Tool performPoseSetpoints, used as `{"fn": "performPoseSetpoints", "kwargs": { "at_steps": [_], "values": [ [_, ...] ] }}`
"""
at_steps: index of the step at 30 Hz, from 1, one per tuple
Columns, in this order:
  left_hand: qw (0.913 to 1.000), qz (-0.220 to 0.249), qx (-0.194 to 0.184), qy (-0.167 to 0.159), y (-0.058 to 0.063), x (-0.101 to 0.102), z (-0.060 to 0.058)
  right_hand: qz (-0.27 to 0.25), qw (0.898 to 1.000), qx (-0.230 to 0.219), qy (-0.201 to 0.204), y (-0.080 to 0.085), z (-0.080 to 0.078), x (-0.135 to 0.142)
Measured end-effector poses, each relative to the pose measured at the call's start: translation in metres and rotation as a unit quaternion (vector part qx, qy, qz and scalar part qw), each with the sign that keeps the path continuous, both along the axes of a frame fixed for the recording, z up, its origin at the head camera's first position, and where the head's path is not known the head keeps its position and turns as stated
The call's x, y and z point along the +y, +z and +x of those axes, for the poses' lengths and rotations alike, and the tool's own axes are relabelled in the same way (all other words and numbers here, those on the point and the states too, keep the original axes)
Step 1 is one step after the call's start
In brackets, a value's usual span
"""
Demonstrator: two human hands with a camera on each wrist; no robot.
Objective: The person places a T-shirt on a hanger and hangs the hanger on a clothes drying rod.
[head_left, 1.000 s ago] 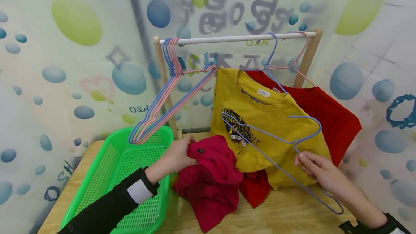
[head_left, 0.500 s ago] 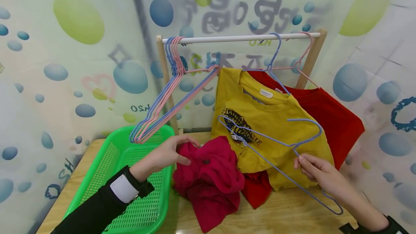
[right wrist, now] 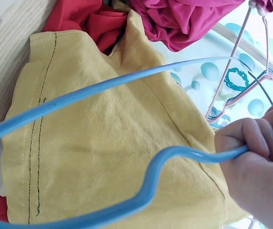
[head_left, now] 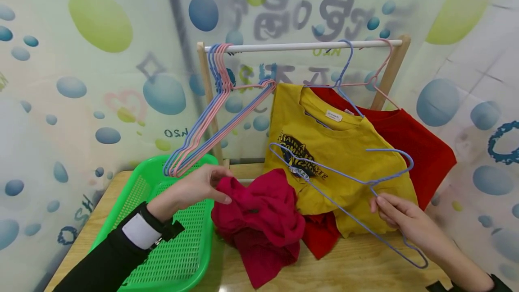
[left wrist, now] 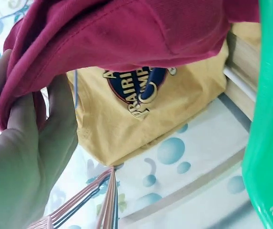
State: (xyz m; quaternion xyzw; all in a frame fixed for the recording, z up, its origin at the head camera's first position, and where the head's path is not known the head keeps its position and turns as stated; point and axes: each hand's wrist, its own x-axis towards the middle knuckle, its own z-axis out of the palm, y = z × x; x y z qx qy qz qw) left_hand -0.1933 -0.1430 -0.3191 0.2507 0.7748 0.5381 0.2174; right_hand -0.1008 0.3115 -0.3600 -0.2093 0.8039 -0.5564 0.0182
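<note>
My left hand [head_left: 190, 190] pinches the upper left edge of a crumpled magenta garment [head_left: 263, 213]. In the left wrist view the fold of magenta cloth [left wrist: 126, 36] runs between thumb and fingers. On the right, my right hand [head_left: 405, 220] grips a bare blue clothes hanger [head_left: 371, 183] by one arm just below the hook. The hanger slants in front of a yellow T-shirt [head_left: 344, 148]. From the right wrist, curled fingers [right wrist: 257, 136] wrap the blue wire. The magenta garment's lower part lies bunched on the wooden table [head_left: 324, 278].
A green plastic basket [head_left: 204, 256] stands left of the magenta garment. Above it, several blue and pink hangers [head_left: 220, 98] hang from the white rail [head_left: 284, 48]. The yellow T-shirt and a red garment [head_left: 421, 143] hang at the rail's right end.
My left hand has shifted left and slightly down along the magenta garment, regrasping its edge, which is pulled a little left. My right hand keeps the blue hanger, its hook tilted slightly right.
</note>
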Motion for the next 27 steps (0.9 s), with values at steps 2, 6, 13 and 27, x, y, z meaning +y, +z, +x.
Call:
{"fn": "performPoseSetpoints", "kwargs": {
  "at_steps": [2,6,13,27],
  "values": [
    [0.9988,-0.029,0.037,0.011,-0.002,-0.001,-0.001,0.003,1.0,-0.003,0.0,0.001,0.002,0.001],
    [0.9868,-0.079,0.137,0.036,-0.006,-0.001,-0.002,-0.01,1.0,0.004,0.028,0.001,0.006,0.003],
    [0.958,-0.107,0.255,0.077,-0.009,0.001,-0.001,-0.025,0.997,-0.02,0.073,-0.004,0.01,0.002],
    [0.9248,-0.031,0.357,0.127,0.008,0.002,0.007,-0.038,0.984,-0.008,0.173,-0.002,0.015,-0.01]
  ]
}}
